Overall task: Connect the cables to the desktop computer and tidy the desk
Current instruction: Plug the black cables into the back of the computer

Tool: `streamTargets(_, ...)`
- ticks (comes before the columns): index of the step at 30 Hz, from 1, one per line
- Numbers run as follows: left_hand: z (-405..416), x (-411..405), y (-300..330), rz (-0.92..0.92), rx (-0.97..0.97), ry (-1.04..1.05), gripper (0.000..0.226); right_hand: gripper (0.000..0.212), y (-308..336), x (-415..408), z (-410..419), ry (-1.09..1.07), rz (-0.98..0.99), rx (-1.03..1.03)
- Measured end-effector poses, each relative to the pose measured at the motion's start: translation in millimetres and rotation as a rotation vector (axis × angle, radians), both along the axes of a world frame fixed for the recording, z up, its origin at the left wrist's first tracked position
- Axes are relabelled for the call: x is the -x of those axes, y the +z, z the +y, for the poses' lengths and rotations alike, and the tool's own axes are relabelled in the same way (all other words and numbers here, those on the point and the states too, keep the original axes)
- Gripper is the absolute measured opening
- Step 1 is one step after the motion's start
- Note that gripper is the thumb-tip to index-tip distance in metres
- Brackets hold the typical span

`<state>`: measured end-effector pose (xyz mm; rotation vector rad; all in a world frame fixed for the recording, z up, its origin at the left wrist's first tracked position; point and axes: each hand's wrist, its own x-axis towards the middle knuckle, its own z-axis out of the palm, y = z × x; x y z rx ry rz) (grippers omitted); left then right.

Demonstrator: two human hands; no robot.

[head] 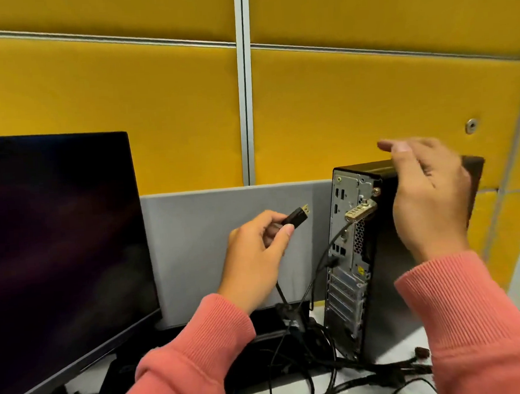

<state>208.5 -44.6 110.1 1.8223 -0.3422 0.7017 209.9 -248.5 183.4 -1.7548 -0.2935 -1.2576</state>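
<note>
Your black desktop computer (377,250) stands upright, its port panel facing you; your left hand (256,252) pinches a black cable plug (296,217), its gold tip toward the ports.

An office cubicle: yellow padded partition panels (368,105) with metal trim, a dark monitor (58,248), a tower computer (387,256), and tangled cables (324,375) on the table (295,389).

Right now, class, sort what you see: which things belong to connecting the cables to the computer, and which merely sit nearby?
Belongs to the job:
- cable plug, pinched in the left hand
- desktop computer, rear ports facing us
- right hand, open beside its top
- loose cables on the desk

Merely nearby:
- dark monitor
- yellow partition panels
</note>
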Motion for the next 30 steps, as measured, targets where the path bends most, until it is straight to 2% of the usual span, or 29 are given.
streamTargets(3,-8,-13,8,0.022,-0.104,-0.009,0.009,0.033,-14,-10,5,0.066,0.120,0.044)
streamTargets(7,-19,-26,16,0.042,-0.180,-0.016,0.009,0.030,-28,-18,9,0.069,0.008,-0.022)
streamTargets(12,-29,-37,15,0.065,-0.250,-0.021,0.011,0.035,-31,-28,12,0.043,-0.039,-0.086)
streamTargets(16,-28,-40,15,0.046,-0.286,-0.009,0.012,0.035,-34,-33,13,0.047,-0.042,-0.102)
streamTargets(30,-26,-40,37,-0.011,-0.603,0.108,0.019,0.035,-34,-36,15,0.027,-0.047,-0.100)
